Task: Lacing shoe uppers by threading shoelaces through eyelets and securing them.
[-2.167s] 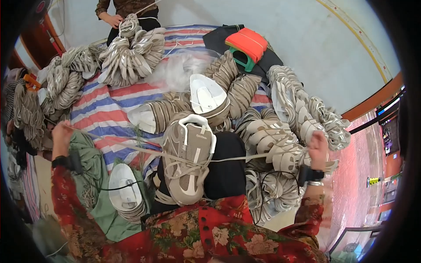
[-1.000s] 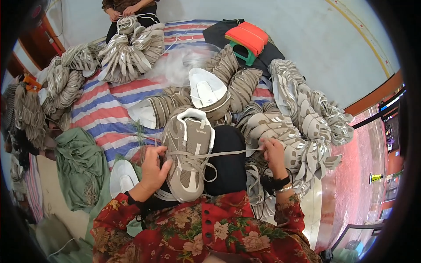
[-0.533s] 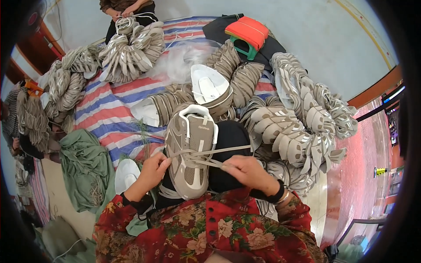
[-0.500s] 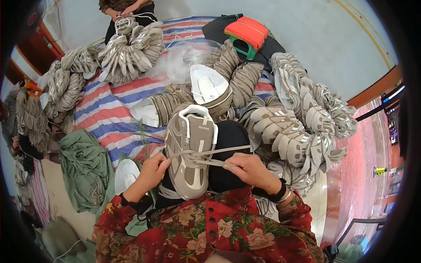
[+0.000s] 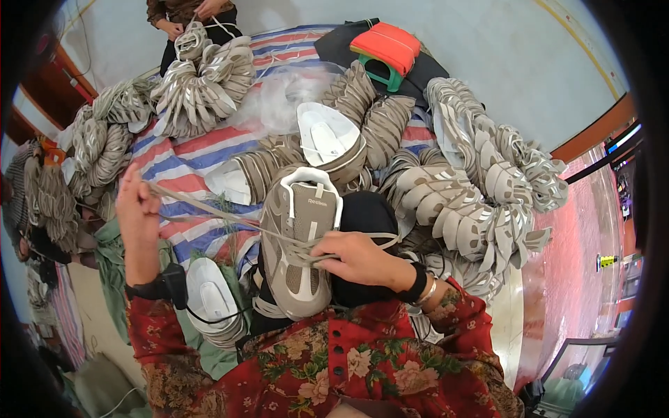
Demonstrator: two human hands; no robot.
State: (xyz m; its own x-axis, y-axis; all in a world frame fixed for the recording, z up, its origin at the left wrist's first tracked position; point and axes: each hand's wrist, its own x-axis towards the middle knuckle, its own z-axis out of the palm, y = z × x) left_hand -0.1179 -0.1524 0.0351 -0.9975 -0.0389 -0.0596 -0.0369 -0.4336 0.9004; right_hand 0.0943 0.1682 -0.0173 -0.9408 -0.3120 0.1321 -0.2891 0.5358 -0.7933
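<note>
A beige and brown shoe upper (image 5: 296, 212) with a white collar lining lies toe toward me across my lap. Flat beige laces (image 5: 233, 219) cross its eyelet area. Raised out to the left, my left hand (image 5: 138, 212) is closed on a lace drawn taut from the shoe. My right hand (image 5: 366, 259) rests low over the lacing, its fingers pinching lace against the upper. Another lace length shows beyond its knuckles, over my dark-clothed knee. Exactly how the strands pass under the right fingers is hidden.
Just ahead stands a bundle of nested uppers (image 5: 329, 136); long rows of uppers (image 5: 467, 202) curve along the right. A white-soled stack (image 5: 211, 296) sits by my left forearm. Farther off are a green stool (image 5: 380, 75) with a red cover, striped sheeting (image 5: 188, 157) and a co-worker (image 5: 191, 21) handling laces.
My left hand has swung out left and up, drawing a lace long. The right hand has moved left from beside the shoe onto its lacing. The co-worker's hands have spread apart.
</note>
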